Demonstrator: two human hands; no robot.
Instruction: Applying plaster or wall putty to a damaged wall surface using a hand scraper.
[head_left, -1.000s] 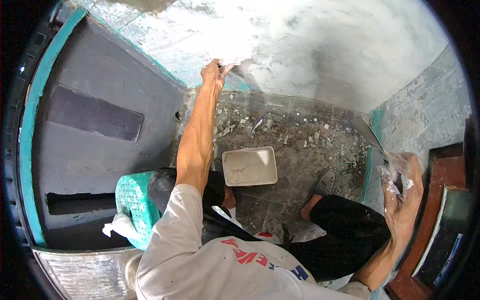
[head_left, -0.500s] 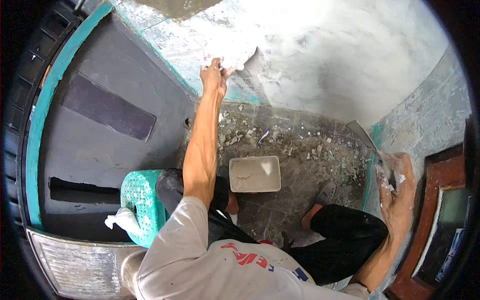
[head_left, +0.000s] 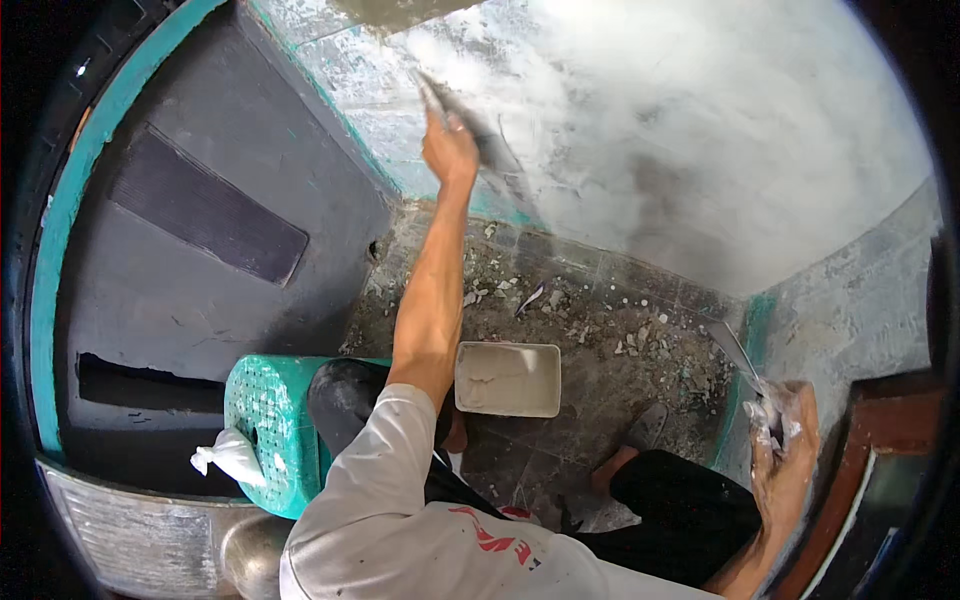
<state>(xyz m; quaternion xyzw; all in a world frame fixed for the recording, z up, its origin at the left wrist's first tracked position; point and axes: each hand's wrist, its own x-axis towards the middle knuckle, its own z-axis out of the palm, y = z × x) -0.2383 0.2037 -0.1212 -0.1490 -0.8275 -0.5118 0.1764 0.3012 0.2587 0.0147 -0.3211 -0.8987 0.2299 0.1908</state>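
Observation:
My left hand [head_left: 450, 150] reaches out to the wall [head_left: 640, 110], which is coated in patchy white filler. It is closed round a flat putty spreader [head_left: 428, 92], seen almost edge-on and slightly blurred against the wall. Lower down on the right side, my right hand [head_left: 785, 435] grips a putty knife [head_left: 733, 348], its thin metal blade pointing up and to the left. White filler smears the fingers of that hand. Between my legs a pale rectangular tub [head_left: 508, 408] stands on the floor, with some greyish-white paste inside.
Paint flakes and rubble [head_left: 640, 340] litter the floor along the wall's foot. A green plastic stool [head_left: 275, 400] with a white plastic bag [head_left: 235, 457] stands at my left, by a dark grey panel [head_left: 200, 290]. A brown wooden frame [head_left: 895, 430] borders the right side.
The spreader in my left hand has turned from showing its broad white-smeared face to nearly edge-on. That hand has moved slightly right and down; my right hand still holds the putty knife.

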